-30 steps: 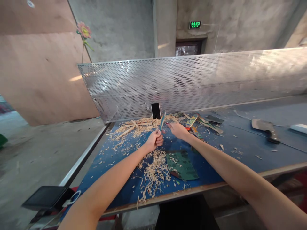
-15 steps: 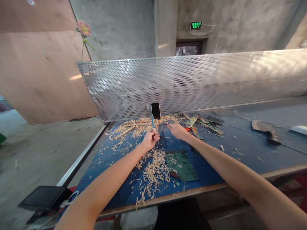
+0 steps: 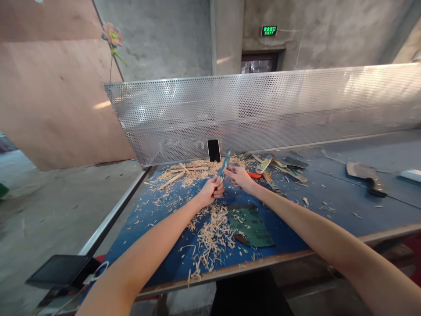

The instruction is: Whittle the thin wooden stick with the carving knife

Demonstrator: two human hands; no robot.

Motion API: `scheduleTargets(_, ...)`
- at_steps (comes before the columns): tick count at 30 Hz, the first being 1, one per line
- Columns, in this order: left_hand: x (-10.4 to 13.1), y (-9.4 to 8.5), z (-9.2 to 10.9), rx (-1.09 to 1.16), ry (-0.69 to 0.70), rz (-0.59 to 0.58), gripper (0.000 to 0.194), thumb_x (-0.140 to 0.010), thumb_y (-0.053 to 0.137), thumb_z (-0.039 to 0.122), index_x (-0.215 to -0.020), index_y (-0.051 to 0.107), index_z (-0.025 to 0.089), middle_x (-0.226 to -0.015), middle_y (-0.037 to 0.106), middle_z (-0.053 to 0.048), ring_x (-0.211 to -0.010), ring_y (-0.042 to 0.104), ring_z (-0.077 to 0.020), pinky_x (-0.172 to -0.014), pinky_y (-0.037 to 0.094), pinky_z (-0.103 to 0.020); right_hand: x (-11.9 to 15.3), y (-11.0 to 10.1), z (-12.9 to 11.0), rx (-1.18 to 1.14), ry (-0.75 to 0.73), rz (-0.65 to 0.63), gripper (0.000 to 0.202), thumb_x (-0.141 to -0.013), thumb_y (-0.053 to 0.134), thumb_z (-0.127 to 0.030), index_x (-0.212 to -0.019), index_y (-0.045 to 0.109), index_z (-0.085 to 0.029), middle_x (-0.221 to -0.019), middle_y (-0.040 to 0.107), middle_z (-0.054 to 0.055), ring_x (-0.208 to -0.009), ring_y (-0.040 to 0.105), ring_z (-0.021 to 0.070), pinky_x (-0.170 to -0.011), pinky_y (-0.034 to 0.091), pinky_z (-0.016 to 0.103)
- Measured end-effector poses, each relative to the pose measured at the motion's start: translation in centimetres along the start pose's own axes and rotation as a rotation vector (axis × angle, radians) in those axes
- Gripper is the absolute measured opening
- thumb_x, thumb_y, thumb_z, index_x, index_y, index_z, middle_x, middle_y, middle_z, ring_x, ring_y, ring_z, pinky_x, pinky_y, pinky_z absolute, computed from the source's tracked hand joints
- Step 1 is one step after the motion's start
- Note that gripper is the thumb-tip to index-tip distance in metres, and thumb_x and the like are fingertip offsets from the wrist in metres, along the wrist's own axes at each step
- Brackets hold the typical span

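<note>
My left hand [image 3: 211, 191] is closed on the lower end of a thin blue-green strip [image 3: 225, 164], which points up and slightly right. Close beside it, my right hand [image 3: 239, 177] has its fingers closed near the strip's middle; whatever they pinch is too small to make out. A red-orange object [image 3: 254, 175] shows just behind the right hand. Pale curled shavings [image 3: 215, 235] lie under and in front of the hands, and more are heaped behind them. A green sheet [image 3: 251, 226] with shavings on it rests near the table's front edge.
A phone [image 3: 214, 150] leans against a perforated metal panel [image 3: 263, 105] behind the hands. Wooden sticks [image 3: 171, 180] lie at the back left, coloured scraps [image 3: 264, 165] at the back right. Farther right is a dark-handled blade [image 3: 365, 177]. A black screen [image 3: 59, 270] stands at lower left.
The strip has moved right and now tilts right. My left hand has shifted slightly right, and my right hand has come in against the strip.
</note>
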State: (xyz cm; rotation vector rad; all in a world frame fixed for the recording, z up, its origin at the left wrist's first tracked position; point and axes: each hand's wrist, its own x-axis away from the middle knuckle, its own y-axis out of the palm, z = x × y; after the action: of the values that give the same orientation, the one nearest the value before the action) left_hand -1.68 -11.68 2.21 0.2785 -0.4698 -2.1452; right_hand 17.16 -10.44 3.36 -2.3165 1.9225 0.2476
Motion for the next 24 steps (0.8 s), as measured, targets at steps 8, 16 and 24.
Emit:
scheduleTargets(8,0.1,0.1,0.2,-0.071,-0.037,-0.025,0.018,-0.093,0.073,0.027,-0.103,0.067,0.014,-0.062,0.041,0.007,-0.043,0.026,-0.0067,-0.043,0.022,-0.019,-0.5,-0.6,-0.3,-0.153,-0.111,0.137,0.067,-0.069,0.093,-0.072,-0.081,0.043,-0.029,-0.048,0.031,-0.015,-0.038,0.022,0.0057,-0.036,0.018,0.022)
scheduleTargets(16,-0.2,-0.1,0.1,-0.088,-0.063,0.002,0.017,-0.093,0.07,0.026,-0.101,0.07,0.011,-0.058,0.041,0.007,-0.042,0.026,-0.0065,-0.043,0.023,-0.02,-0.9,-1.5,-0.6,-0.211,-0.131,0.273,0.069,-0.067,0.095,-0.071,-0.084,0.043,-0.029,-0.05,0.032,-0.016,-0.038,0.024,0.0051,-0.036,0.016,0.022)
scheduleTargets(24,-0.1,-0.1,0.2,-0.062,-0.063,0.006,0.016,-0.095,0.069,0.027,-0.098,0.07,0.011,-0.058,0.04,0.006,-0.042,0.026,-0.0065,-0.043,0.022,-0.02,-1.0,-1.6,-0.7,-0.211,-0.158,0.304,0.066,-0.07,0.093,-0.071,-0.083,0.043,-0.029,-0.051,0.03,-0.015,-0.04,0.023,0.0063,-0.037,0.019,0.024)
